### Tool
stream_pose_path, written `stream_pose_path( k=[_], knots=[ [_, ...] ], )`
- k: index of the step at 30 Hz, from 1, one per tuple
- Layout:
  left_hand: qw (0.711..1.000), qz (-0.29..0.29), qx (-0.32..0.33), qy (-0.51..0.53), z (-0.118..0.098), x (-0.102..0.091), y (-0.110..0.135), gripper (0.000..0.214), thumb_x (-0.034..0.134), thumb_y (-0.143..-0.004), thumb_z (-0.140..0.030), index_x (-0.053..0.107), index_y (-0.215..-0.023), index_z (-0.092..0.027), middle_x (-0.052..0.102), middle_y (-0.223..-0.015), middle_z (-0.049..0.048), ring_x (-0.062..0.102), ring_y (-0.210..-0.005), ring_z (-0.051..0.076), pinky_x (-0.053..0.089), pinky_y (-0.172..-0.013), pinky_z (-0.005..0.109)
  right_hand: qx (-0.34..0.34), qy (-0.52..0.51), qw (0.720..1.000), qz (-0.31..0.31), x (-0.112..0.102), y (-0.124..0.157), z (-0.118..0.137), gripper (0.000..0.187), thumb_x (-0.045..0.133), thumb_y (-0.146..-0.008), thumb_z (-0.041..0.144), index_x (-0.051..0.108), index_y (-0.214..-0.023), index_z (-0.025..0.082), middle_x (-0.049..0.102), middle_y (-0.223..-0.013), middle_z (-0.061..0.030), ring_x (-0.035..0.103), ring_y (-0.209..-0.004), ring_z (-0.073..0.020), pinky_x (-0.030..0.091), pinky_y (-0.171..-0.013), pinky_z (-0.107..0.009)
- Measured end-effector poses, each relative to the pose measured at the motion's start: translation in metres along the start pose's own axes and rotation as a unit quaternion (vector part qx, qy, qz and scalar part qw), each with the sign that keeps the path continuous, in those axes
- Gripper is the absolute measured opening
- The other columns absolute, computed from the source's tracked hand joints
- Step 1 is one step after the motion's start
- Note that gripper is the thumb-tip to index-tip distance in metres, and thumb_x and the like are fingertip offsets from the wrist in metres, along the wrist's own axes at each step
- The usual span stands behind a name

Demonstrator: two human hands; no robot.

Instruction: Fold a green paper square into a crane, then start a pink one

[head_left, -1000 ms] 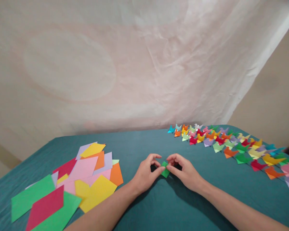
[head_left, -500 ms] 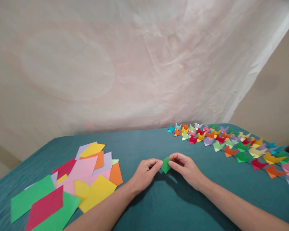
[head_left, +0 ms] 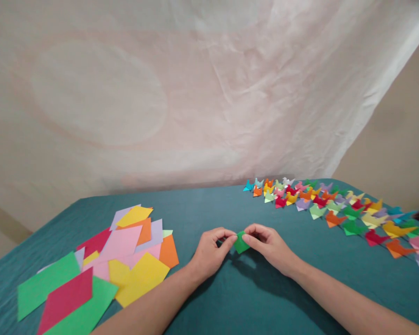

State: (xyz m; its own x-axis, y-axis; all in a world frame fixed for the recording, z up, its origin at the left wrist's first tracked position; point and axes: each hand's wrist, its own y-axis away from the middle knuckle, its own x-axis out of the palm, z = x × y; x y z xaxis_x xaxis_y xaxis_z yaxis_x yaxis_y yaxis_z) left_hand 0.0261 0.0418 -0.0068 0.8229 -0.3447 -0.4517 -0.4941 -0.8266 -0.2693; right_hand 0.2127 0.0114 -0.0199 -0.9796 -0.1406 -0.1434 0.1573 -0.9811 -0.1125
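Observation:
A small piece of folded green paper (head_left: 242, 244) is held just above the table between both hands. My left hand (head_left: 214, 249) pinches its left edge with thumb and forefinger. On the other side, my right hand (head_left: 270, 244) grips the upper right edge in the same kind of pinch. The fingertips cover parts of the paper, so its exact folds cannot be made out. A shadow of the hands falls on the cloth below.
Loose coloured paper sheets (head_left: 139, 279) lie overlapping on the left of the green-blue tablecloth (head_left: 202, 204). Rows of small folded paper birds (head_left: 334, 219) stand along the right side. Behind the table hangs a pale sheet (head_left: 195, 93).
The green paper has turned and its lower part looks wider, with a flatter top edge. Both hands keep their pinch and have shifted only slightly.

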Motion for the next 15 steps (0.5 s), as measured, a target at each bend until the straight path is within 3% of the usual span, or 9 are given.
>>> stream_pose_path(
  k=[15],
  knots=[
    [0.996, -0.004, 0.056, -0.066, -0.0025, 0.0007, 0.0030, 0.018, 0.051, -0.087, -0.027, 0.067, -0.083, -0.019, 0.066, -0.078, 0.0021, 0.059, -0.074, 0.014, 0.042, -0.073, 0.024, -0.038, 0.047, 0.998, -0.010, 0.0013, 0.0002, 0.0018, 0.027, 0.058, -0.080, 0.042, 0.065, -0.078, 0.016, 0.060, -0.074, -0.0016, 0.053, -0.069, -0.0142, 0.042, -0.067, -0.026]
  ],
)
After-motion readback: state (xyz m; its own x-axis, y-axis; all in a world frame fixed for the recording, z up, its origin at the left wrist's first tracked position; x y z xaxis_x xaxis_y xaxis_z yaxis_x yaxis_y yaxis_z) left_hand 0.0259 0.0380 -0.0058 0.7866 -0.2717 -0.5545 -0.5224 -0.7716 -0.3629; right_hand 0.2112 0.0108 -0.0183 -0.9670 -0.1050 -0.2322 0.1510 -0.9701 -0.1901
